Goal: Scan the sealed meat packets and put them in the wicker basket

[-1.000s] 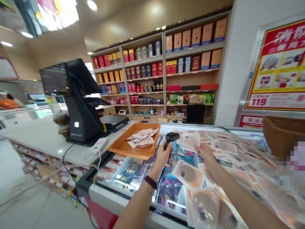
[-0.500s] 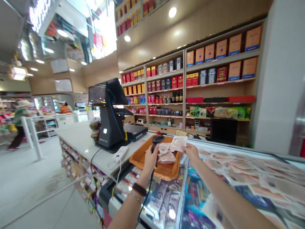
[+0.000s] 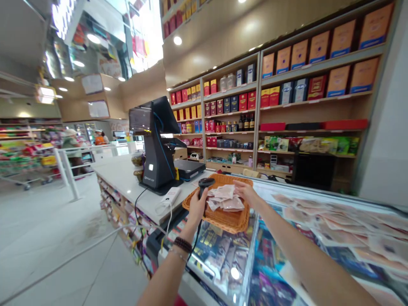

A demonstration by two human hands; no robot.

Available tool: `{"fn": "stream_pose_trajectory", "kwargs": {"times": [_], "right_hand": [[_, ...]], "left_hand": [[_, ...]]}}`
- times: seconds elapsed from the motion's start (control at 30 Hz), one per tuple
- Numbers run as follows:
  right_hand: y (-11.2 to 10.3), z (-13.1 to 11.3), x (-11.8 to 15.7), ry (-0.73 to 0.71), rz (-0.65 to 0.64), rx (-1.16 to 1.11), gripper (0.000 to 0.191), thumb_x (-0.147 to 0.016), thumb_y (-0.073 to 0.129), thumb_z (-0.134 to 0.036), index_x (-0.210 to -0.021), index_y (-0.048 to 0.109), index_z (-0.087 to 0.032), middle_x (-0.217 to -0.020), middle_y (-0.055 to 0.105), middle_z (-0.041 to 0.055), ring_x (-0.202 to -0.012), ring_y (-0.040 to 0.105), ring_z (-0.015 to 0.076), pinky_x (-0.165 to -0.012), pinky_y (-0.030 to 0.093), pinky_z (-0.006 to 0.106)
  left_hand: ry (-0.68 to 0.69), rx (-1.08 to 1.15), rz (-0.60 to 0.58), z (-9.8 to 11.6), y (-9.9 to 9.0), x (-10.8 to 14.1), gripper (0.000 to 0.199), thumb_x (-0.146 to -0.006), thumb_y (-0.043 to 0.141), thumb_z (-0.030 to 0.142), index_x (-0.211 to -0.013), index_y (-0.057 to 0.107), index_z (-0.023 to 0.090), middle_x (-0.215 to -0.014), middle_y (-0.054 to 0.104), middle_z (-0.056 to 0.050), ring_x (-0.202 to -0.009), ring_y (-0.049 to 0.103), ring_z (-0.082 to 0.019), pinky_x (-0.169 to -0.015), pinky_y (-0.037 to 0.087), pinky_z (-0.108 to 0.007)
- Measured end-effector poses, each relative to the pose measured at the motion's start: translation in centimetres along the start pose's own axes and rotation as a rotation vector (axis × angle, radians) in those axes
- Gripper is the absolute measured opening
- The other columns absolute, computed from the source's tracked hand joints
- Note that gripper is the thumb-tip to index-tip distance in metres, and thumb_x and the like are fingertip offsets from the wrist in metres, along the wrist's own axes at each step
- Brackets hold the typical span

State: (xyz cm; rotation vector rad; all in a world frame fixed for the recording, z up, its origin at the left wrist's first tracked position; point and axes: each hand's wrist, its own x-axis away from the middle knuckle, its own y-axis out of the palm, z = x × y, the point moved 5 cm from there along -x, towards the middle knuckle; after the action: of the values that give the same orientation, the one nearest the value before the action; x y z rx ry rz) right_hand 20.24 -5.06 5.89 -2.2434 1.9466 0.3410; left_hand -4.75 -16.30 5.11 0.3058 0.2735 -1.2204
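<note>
Barcode scanner gripped above wicker basket at checkout

The left hand was closed around the grip of a black corded barcode scanner, with the scanner's head raised above the near side of a wicker basket. The right hand was held palm down with the fingers partly curled, at or just above the far side of a pile of pale sealed packets lying in the basket; whether a packet was pinched could not be told. The basket was set at the edge of a white tabletop, near a black POS terminal, and partly over a glass-topped display freezer on which loose packets were spread. Several risks were judged to be present. The basket could be tipped if pressed on its overhanging side, and packets could then be slid onto the glass and mixed with the loose ones. The scanner's cable ran down past the left wrist, so it could be snagged if the arm were swung sharply
</note>
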Motion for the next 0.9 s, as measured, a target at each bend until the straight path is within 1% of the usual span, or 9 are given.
{"fn": "stream_pose_trajectory", "kwargs": {"times": [0.13, 0.3, 0.43, 0.53, 0.63, 0.7, 0.77, 0.83, 0.9], "right_hand": [[-4.2, -1.9, 0.9, -0.075, 0.104, -0.029, 0.029, -0.071, 0.083, -0.025, -0.099, 0.088, -0.029, -0.116, 0.091, 0.0112, -0.130, 0.083, 0.0357, -0.118, 0.066, 0.055], [-12.5, -3.2, 4.5, -0.067, 0.320, -0.001, 0.020, -0.071, 0.088, -0.031, -0.091, 0.084, -0.028, -0.111, 0.091, 0.0105, -0.119, 0.085, 0.0352, -0.107, 0.069, 0.053], [-20.2, -4.2, 9.4, -0.107, 0.512, 0.180, 0.018, -0.074, 0.084, -0.036, -0.089, 0.081, -0.027, -0.105, 0.089, 0.0097, -0.112, 0.083, 0.0347, -0.105, 0.067, 0.053], [-25.7, -5.5, 14.1, -0.161, 0.676, 0.420, 0.018, -0.081, 0.076, -0.036, -0.094, 0.082, -0.025, -0.108, 0.088, 0.0111, -0.115, 0.080, 0.0346, -0.115, 0.060, 0.055], [-30.3, -6.7, 19.1, -0.176, 0.830, 0.743, 0.029, -0.089, 0.068, -0.034, -0.109, 0.084, -0.022, -0.121, 0.087, 0.0156, -0.126, 0.076, 0.0380, -0.124, 0.053, 0.058], [-32.5, -7.1, 22.0, -0.117, 0.885, 0.975, 0.040, -0.095, 0.063, -0.032, -0.127, 0.083, -0.017, -0.135, 0.083, 0.0210, -0.138, 0.071, 0.0406, -0.128, 0.048, 0.059], [-33.9, -6.9, 24.5, 0.021, 0.908, 1.171, 0.051, -0.102, 0.059, -0.032, -0.144, 0.076, -0.009, -0.150, 0.076, 0.0276, -0.148, 0.065, 0.0426, -0.131, 0.045, 0.058], [-34.6, -6.1, 26.3, 0.219, 0.903, 1.300, 0.058, -0.107, 0.057, -0.034, -0.155, 0.068, -0.003, -0.158, 0.070, 0.0332, -0.155, 0.060, 0.0452, -0.130, 0.044, 0.060], [-34.5, -4.8, 27.4, 0.382, 0.848, 1.379, 0.061, -0.111, 0.053, -0.036, -0.161, 0.064, -0.003, -0.164, 0.066, 0.0348, -0.160, 0.056, 0.0476, -0.131, 0.042, 0.066]], "left_hand": [[0.006, 0.001, -0.047, 1.0, 1.9, 0.9, 0.079, -0.072, 0.081, 0.099, -0.079, 0.061, 0.023, -0.064, 0.063, 0.001, -0.045, 0.054, -0.012, -0.045, 0.040, -0.025], [0.016, 0.038, -0.127, 2.3, 5.7, 2.7, 0.073, -0.077, 0.081, 0.094, -0.078, 0.059, 0.024, -0.062, 0.060, 0.002, -0.046, 0.053, -0.012, -0.045, 0.039, -0.024], [0.019, 0.093, -0.228, 2.8, 10.1, 4.6, 0.072, -0.078, 0.081, 0.093, -0.080, 0.057, 0.025, -0.065, 0.060, 0.004, -0.044, 0.051, -0.010, -0.043, 0.035, -0.023], [0.010, 0.139, -0.307, 2.8, 13.7, 6.2, 0.072, -0.079, 0.081, 0.092, -0.083, 0.058, 0.024, -0.066, 0.061, 0.004, -0.044, 0.052, -0.009, -0.043, 0.037, -0.022], [0.000, 0.173, -0.362, 2.6, 17.0, 7.9, 0.069, -0.082, 0.081, 0.089, -0.086, 0.059, 0.024, -0.068, 0.062, 0.004, -0.046, 0.052, -0.008, -0.045, 0.037, -0.022], [0.004, 0.172, -0.391, 2.4, 18.8, 9.1, 0.067, -0.083, 0.080, 0.087, -0.086, 0.059, 0.024, -0.069, 0.062, 0.004, -0.047, 0.052, -0.009, -0.045, 0.037, -0.022], [0.008, 0.162, -0.419, 2.0, 20.3, 10.3, 0.067, -0.085, 0.079, 0.087, -0.084, 0.059, 0.023, -0.068, 0.062, 0.003, -0.047, 0.052, -0.009, -0.045, 0.037, -0.022], [0.008, 0.157, -0.441, 1.6, 21.4, 11.3, 0.067, -0.086, 0.078, 0.087, -0.083, 0.060, 0.023, -0.067, 0.062, 0.002, -0.047, 0.052, -0.009, -0.046, 0.037, -0.023], [-0.004, 0.157, -0.453, 0.9, 22.2, 12.1, 0.066, -0.086, 0.078, 0.087, -0.083, 0.061, 0.023, -0.068, 0.063, 0.002, -0.047, 0.052, -0.010, -0.046, 0.037, -0.023]]}}
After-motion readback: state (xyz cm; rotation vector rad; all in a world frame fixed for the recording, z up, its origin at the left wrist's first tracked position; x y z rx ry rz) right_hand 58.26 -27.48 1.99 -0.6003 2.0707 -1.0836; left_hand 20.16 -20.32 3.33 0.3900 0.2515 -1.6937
